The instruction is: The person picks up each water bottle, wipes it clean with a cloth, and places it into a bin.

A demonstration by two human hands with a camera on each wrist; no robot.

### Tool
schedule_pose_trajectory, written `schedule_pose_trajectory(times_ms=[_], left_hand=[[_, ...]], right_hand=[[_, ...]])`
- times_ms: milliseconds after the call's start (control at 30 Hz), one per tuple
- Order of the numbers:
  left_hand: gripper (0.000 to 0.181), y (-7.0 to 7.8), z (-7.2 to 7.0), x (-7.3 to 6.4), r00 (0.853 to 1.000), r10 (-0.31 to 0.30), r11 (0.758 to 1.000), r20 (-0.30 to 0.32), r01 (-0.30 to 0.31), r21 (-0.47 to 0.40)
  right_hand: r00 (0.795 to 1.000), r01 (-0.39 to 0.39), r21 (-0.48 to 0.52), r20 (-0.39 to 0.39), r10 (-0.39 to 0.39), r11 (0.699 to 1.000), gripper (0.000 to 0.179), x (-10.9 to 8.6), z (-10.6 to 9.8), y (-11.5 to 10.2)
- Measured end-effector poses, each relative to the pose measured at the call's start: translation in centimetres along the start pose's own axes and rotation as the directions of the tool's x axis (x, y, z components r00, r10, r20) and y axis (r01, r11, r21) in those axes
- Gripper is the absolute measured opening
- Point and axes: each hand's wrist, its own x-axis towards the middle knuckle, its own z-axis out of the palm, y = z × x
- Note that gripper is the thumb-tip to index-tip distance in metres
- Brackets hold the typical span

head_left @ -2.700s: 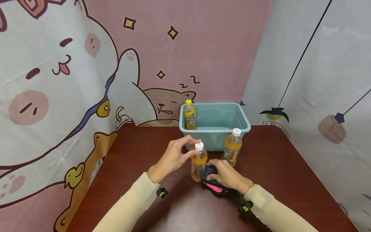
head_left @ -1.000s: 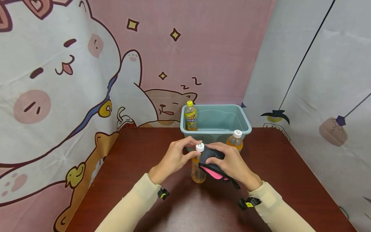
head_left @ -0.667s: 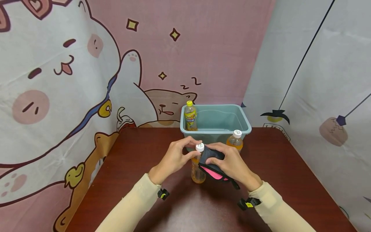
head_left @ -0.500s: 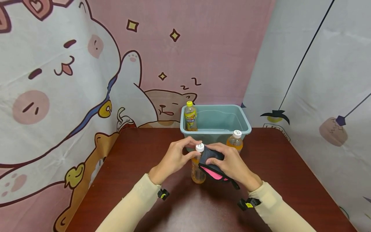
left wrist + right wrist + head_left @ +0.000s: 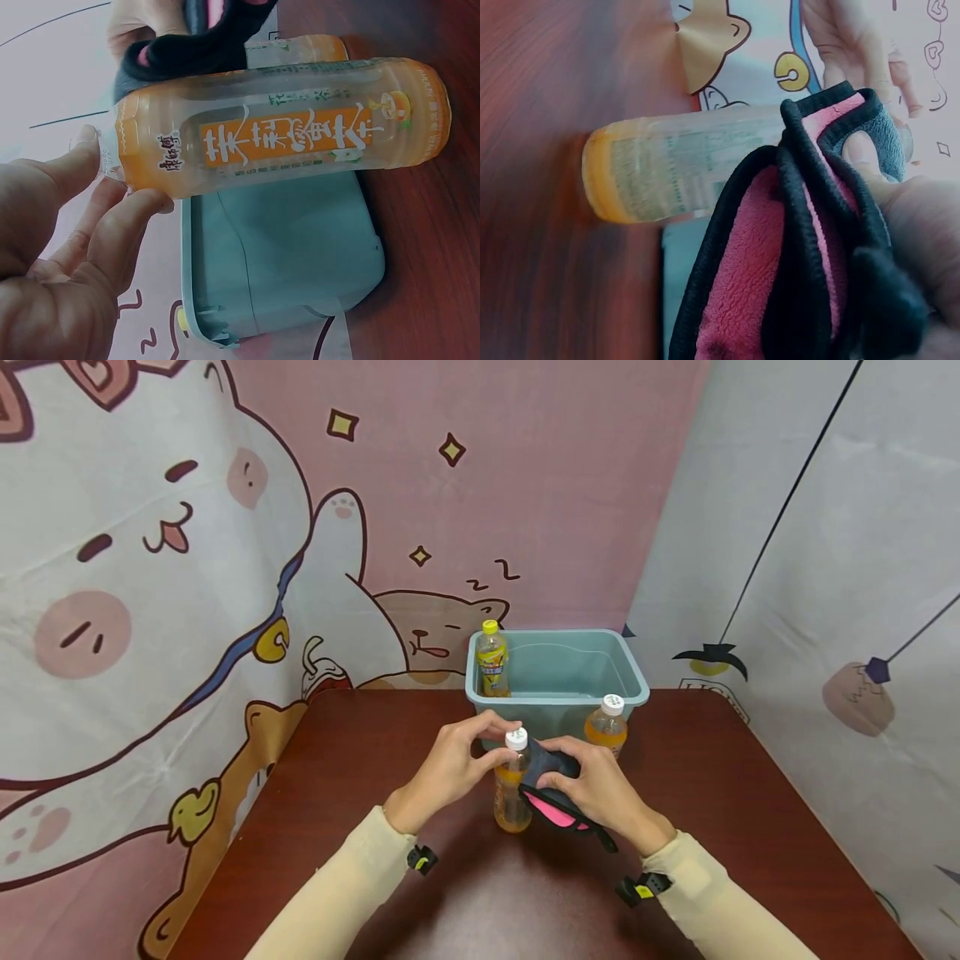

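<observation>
A clear plastic bottle [image 5: 512,817] with a white cap and an orange label stands upright on the table. My left hand [image 5: 452,767] pinches it at the cap and neck, as the left wrist view also shows. My right hand [image 5: 600,789] grips a folded cloth [image 5: 553,810], dark grey outside and pink inside with black edging. The cloth touches the upper right side of the bottle. In the right wrist view the cloth [image 5: 742,262] hides part of the bottle [image 5: 652,172], and the thumb presses on its grey side.
A light blue-green plastic bin [image 5: 558,701] stands behind the bottle, holding a yellow-capped bottle [image 5: 492,664] at its left end. Another white-capped bottle [image 5: 606,727] stands at the bin's front right, partly behind my right hand. Printed cloth hangings [image 5: 570,485] surround the dark red table [image 5: 360,735].
My right hand has raised the cloth from low beside the bottle to its upper part. Over the last half second it shifts slightly down and right. My left hand keeps its place.
</observation>
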Motion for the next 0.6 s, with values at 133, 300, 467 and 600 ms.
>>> schedule_pose_trajectory(times_ms=[133, 300, 467, 600], left_hand=[[0.039, 0.0, 0.0, 0.0, 1.000, 0.001, 1.000, -0.001, -0.001, 0.001], [0.038, 0.1, 0.0, 0.0, 1.000, 0.003, 1.000, -0.001, -0.003, 0.004], [0.038, 0.2, 0.1, 0.0, 1.000, 0.013, 1.000, -0.006, -0.013, 0.006], [0.038, 0.2, 0.1, 0.0, 1.000, 0.017, 1.000, -0.012, -0.017, 0.009]], right_hand=[[0.999, -0.023, -0.034, 0.034, 0.024, 0.999, 0.050, -0.3, 0.5, 0.9], [0.991, -0.025, -0.074, 0.126, 0.034, 0.997, 0.047, -0.7, 1.4, 2.0], [0.980, -0.031, -0.105, 0.192, 0.050, 0.994, 0.046, -1.2, 2.5, 2.9], [0.974, -0.024, -0.115, 0.220, 0.049, 0.993, 0.045, -1.6, 3.4, 3.4]])
